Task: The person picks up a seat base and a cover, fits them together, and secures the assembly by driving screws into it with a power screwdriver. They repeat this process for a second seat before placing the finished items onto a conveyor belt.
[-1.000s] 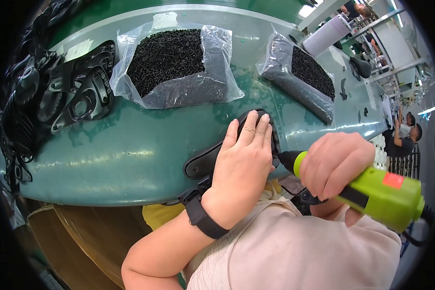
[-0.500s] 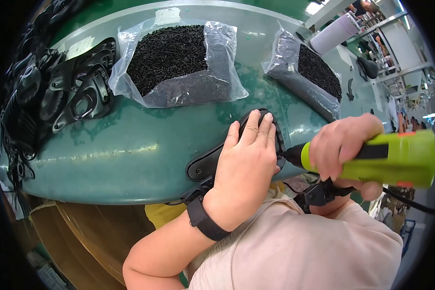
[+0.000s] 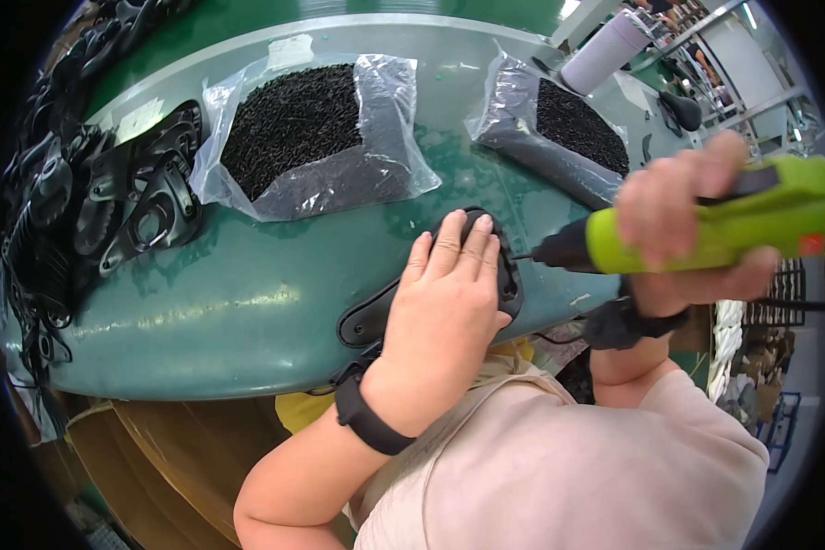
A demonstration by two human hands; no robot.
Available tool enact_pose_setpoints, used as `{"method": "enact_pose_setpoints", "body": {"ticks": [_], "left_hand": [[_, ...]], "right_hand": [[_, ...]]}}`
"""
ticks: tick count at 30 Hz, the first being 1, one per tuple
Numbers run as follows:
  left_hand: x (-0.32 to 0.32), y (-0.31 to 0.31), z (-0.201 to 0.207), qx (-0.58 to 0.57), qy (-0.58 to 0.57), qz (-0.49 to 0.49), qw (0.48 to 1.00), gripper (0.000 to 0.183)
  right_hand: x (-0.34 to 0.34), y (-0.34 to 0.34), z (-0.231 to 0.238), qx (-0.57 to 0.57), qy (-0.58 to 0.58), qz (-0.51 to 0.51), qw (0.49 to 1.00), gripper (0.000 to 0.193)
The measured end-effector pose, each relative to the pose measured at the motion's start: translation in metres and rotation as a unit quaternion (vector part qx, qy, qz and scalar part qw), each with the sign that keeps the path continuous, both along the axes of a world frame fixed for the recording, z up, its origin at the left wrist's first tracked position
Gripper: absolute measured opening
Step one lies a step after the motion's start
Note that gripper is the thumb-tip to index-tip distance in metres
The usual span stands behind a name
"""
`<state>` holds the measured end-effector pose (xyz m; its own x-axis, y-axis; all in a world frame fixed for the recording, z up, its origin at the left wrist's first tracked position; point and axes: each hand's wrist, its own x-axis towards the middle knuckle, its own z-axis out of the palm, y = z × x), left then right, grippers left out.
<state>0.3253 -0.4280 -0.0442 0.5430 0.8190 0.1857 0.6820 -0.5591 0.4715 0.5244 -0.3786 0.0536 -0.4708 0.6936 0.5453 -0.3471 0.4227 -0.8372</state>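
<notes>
An elongated black moulded part (image 3: pixel 362 323) lies on the green table close to its near edge. My left hand (image 3: pixel 454 298) rests flat over its middle and far end, fingers stretched out and pressing on it, so much of the part is hidden. My right hand (image 3: pixel 674 215), smeared by motion, is wrapped round a lime-green electric screwdriver (image 3: pixel 797 200) with a black nose. The driver is held nearly level, its thin bit pointing left at the part's right rim; I cannot tell if the tip touches. Black straps sit on both wrists.
Two clear plastic bags, one at centre left (image 3: pixel 339 179) and one at right (image 3: pixel 559 158), hold many small black screw-like pieces. Black moulded parts (image 3: pixel 151 215) are heaped at the left. A pale lilac tumbler (image 3: pixel 605 52) stands far right. Brown cardboard (image 3: pixel 147 458) lies below the table edge.
My right hand has drawn the screwdriver up and back from the part, so its bit now shows. My left hand stays on the part; the whole view has shifted slightly.
</notes>
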Motion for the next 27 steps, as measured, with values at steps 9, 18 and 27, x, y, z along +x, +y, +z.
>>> {"method": "enact_pose_setpoints", "body": {"ticks": [9, 18, 27], "left_hand": [[-0.061, 0.099, 0.024, -0.12, -0.161, 0.157, 0.967, 0.014], [-0.108, 0.161, -0.024, -0.049, -0.038, 0.203, 0.977, 0.012], [-0.124, 0.145, -0.009, 0.039, -0.124, 0.273, 0.953, 0.018]], "right_hand": [[-0.004, -0.01, -0.03, -0.062, 0.029, -0.045, 0.997, 0.058], [-0.004, -0.015, -0.027, -0.072, 0.0, -0.025, 0.997, 0.063], [-0.006, -0.02, -0.033, -0.082, 0.081, -0.03, 0.993, 0.06]]}}
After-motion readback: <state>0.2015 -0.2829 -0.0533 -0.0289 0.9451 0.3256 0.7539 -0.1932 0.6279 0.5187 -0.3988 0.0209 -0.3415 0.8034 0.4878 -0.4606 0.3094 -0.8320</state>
